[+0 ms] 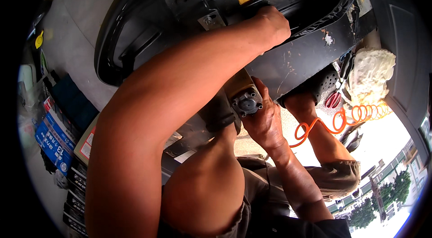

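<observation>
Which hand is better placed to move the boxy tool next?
Probably the right: the right hand grips the boxy tool, while the left hand is up at the black shell, its fingers mostly hidden.

A boxy, tan, metal-looking tool (243,93) is pointing its squared end upward, a dark round cap (247,104) sitting amid four bolts; beyond it, a broad, curved, black plastic shell (220,2) is showing its ribbed side.
</observation>
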Available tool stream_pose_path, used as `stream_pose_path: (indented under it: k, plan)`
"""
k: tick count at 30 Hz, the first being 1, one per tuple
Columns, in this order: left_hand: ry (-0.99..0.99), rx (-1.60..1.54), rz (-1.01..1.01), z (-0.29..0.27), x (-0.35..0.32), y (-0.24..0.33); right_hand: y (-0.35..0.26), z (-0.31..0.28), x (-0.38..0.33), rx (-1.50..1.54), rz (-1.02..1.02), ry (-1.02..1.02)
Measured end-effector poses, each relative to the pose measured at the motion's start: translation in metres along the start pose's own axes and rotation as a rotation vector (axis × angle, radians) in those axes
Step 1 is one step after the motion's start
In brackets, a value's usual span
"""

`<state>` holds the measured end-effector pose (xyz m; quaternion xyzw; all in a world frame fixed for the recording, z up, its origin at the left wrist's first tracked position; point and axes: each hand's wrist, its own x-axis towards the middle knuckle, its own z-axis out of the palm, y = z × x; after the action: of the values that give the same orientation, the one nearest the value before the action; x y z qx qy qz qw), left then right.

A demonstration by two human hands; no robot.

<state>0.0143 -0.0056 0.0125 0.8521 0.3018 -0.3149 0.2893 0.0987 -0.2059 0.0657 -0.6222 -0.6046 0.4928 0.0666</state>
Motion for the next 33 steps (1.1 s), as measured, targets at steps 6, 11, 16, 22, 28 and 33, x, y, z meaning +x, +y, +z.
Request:
stream_pose_path:
  k: [6,11,16,22,28,33]
  plan:
    - [0.076,0.020,0.037,0.002,-0.001,0.000,-0.007,0.001,0.003,0.032,0.059,0.012]
    - [0.065,-0.022,0.039,0.004,0.000,-0.004,0.003,-0.005,-0.003,-0.037,-0.079,0.054]
    - [0.094,-0.005,0.009,0.002,-0.002,0.003,0.020,-0.038,-0.013,0.140,-0.015,0.075]
    - [0.051,-0.039,0.015,0.001,-0.004,-0.001,0.014,-0.048,0.001,0.156,-0.045,-0.018]
    - [0.054,0.011,0.023,-0.001,-0.005,-0.002,0.006,-0.014,-0.001,0.030,-0.087,-0.010]
    - [0.046,-0.018,0.003,-0.004,-0.006,0.000,0.010,0.004,-0.005,0.042,-0.073,0.063]
